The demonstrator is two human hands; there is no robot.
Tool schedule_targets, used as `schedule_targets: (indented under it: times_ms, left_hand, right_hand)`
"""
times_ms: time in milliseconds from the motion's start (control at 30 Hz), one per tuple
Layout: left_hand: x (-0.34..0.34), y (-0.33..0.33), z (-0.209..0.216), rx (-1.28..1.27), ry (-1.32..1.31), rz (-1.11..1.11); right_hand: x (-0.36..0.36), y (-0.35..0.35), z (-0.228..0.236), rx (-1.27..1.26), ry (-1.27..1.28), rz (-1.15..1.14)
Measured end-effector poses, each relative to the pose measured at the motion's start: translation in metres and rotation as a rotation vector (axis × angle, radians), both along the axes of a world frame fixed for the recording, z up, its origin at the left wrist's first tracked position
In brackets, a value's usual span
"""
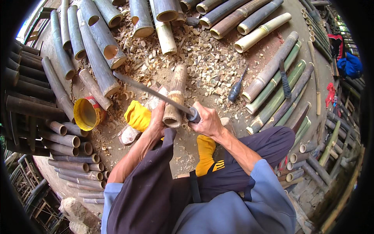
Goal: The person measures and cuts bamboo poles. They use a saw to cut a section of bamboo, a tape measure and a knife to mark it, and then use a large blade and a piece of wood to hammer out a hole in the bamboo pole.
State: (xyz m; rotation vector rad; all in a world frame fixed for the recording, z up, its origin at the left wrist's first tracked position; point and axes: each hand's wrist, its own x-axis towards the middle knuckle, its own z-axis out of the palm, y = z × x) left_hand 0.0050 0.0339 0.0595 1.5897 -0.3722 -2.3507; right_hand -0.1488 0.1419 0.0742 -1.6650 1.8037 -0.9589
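A short pale-brown bamboo tube (175, 93) lies in front of me, its hollow end toward my body. My left hand (157, 120) is closed against its left side near that end, with some fingers hidden. In my right hand (208, 121), the fingers wrap the dark handle of a long narrow blade (150, 91). The blade runs slantwise up to the left and crosses over the tube. Whether it is a knife or a saw I cannot tell. Yellow socks (205, 154) cover my feet, on either side of the tube.
Cut bamboo tubes (105, 74) fan out at the left, back and right. Wood chips (206, 58) cover the ground beyond. A yellow tin (86, 114) stands left. A dark-handled pointed tool (235, 91) lies right, and another dark-handled tool (285, 80) rests on the right-hand bamboo.
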Motion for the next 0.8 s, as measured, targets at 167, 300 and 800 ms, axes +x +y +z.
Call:
schedule_targets:
  times_ms: [167, 300, 800]
  left_hand:
    - [-0.006, 0.0, 0.004, 0.028, 0.225, -0.129]
    - [0.002, 0.0, 0.049, -0.269, 0.488, -0.073]
    - [0.06, -0.042, 0.085, -1.083, 0.049, 0.794]
  right_hand:
    - [-0.021, 0.002, -0.021, 0.229, -0.135, -0.197]
    - [-0.017, 0.012, 0.016, 0.087, -0.273, -0.443]
    - [0.037, 0.017, 0.025, 0.375, -0.296, -0.221]
